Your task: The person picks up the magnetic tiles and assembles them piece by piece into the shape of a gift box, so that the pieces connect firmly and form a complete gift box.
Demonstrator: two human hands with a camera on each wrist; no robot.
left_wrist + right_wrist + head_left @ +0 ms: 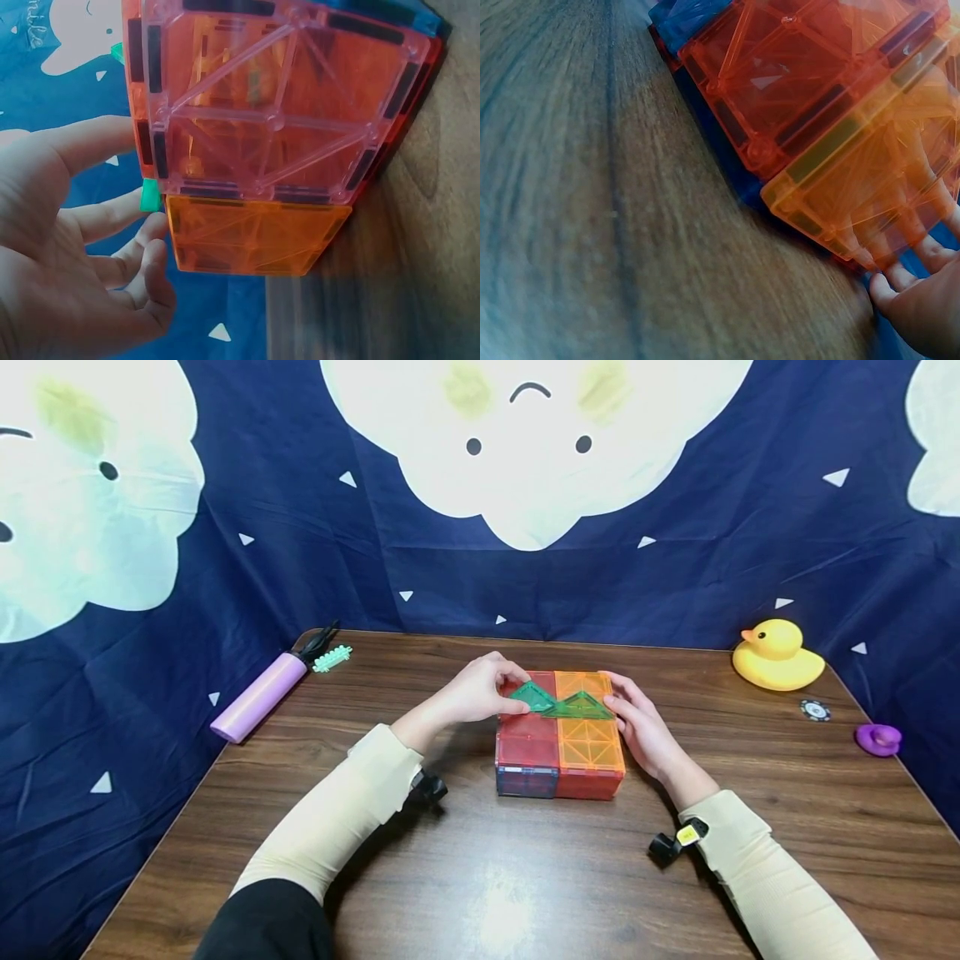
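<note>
A low box of see-through magnetic tiles stands on the table, red on the left of its top and orange on the right. My left hand pinches a green triangle tile between thumb and fingers over the red side. Beside it, a second green triangle tile lies across the orange tiles. My right hand rests against the box's right side, its thumb near that second triangle. In the right wrist view, its fingers show through an orange side tile. Only a green edge shows by my fingers in the left wrist view.
A lilac cylinder with a black end and a mint-green toy piece lie at the back left. At the right are a yellow rubber duck, a poker chip and a small purple duck. A blue cloth hangs behind the table.
</note>
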